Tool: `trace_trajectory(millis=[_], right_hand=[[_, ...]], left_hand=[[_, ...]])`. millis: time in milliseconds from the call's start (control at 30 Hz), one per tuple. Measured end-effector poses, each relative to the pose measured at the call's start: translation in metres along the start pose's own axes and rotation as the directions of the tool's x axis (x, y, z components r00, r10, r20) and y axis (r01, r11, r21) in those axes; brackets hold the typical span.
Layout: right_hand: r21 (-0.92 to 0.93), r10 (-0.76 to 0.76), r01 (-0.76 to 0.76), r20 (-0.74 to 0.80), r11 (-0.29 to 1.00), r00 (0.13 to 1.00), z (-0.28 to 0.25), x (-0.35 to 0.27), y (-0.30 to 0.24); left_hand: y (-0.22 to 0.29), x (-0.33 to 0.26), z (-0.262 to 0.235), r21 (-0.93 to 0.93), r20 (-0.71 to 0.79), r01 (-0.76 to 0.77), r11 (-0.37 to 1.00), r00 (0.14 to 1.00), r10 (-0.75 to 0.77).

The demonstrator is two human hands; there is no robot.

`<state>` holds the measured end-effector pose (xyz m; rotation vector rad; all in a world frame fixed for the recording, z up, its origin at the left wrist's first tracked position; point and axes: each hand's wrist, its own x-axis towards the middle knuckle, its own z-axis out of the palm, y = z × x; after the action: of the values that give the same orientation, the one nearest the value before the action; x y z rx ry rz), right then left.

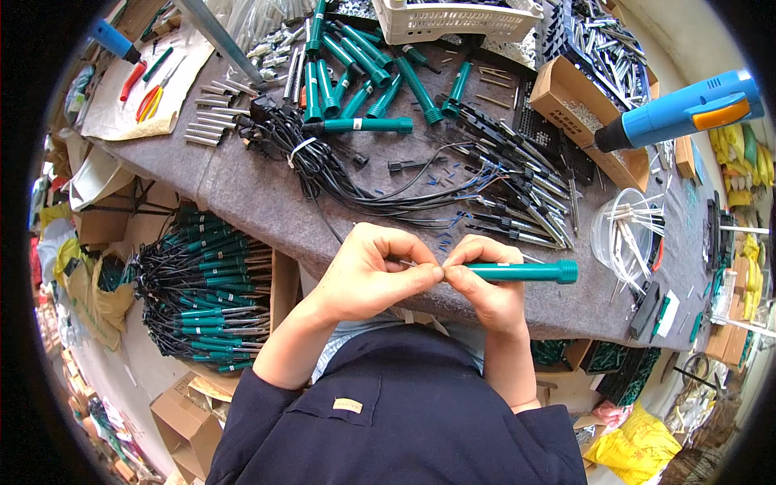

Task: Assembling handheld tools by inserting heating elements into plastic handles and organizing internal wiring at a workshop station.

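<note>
Above the table's front edge, my two hands meet at the fingertips. My right hand [491, 297] is closed round a green plastic tube handle [533, 272], whose ribbed end points right. My left hand [364, 271] pinches at the handle's left end; a thin piece shows between its fingers, too small to name. Just beyond lies a bundle of black cables [323, 174] bound with a white tie. Metal tubes with black ends [525, 198] fan out at their right, with small blue sleeves [444, 240] scattered nearby. More green handles [368, 124] lie farther back.
A blue heat gun [687, 109] juts in from the right above a cardboard box [558, 93]. A clear tub [606, 250] holds white strips. At the back stands a white crate [461, 24]. Left below the table, corded green-handled tools [210, 275] fill a box.
</note>
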<state>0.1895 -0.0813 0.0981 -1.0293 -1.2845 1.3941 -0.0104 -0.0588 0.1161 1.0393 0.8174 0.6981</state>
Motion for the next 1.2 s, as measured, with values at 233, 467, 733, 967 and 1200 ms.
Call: trace_trajectory(millis=[233, 467, 733, 967, 1200], right_hand=[[0.441, 0.187, -0.104, -0.149, 0.892, 0.971, -0.014, -0.014, 0.007], [0.518, 0.173, -0.075, -0.144, 0.852, 0.974, -0.005, -0.013, 0.007], [0.365, 0.215, -0.182, -0.05, 0.913, 0.975, -0.006, -0.01, 0.005], [0.366, 0.232, -0.187, -0.082, 0.912, 0.969, -0.007, -0.007, 0.004], [0.274, 0.298, -0.273, -0.051, 0.922, 0.953, -0.011, -0.008, -0.004]], left_hand=[[0.001, -0.003, 0.0, 0.088, -0.124, -0.046, 0.995, 0.991, 0.057], [0.003, -0.001, 0.002, 0.187, -0.126, -0.053, 0.981, 0.989, 0.077], [0.007, -0.001, 0.003, 0.281, -0.078, -0.086, 0.956, 0.991, 0.112], [0.003, 0.001, -0.008, 0.365, -0.035, -0.123, 0.923, 0.989, 0.145], [-0.003, -0.002, -0.01, 0.378, -0.06, -0.146, 0.914, 0.982, 0.182]])
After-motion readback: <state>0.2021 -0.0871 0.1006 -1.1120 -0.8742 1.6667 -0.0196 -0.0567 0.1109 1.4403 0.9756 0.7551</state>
